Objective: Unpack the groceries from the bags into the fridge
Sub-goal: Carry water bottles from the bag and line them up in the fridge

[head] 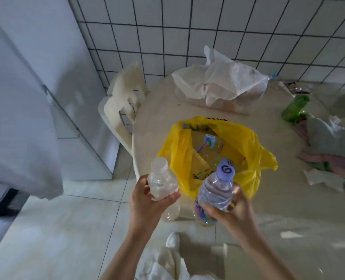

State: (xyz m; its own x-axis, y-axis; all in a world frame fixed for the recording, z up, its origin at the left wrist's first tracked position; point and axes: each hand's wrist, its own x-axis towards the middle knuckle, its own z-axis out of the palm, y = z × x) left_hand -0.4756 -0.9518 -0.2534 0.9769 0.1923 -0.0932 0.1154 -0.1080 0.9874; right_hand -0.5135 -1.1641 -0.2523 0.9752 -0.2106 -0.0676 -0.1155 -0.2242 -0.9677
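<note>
Bottles, clear plastic: hands grip one white-capped (162, 181), one purple-capped (216, 191).

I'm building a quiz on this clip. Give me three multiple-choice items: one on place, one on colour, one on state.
1. Where is the yellow bag?
A. on the floor
B. on the table
C. on the chair

2. What colour is the cap on the bottle in the right hand?
A. purple
B. red
C. green

3. The left hand is:
A. empty
B. pulling the bag
C. holding a clear bottle

Answers: B, the bag sits on the tabletop; A, the purple cap shows; C, fingers wrap the bottle.
</note>
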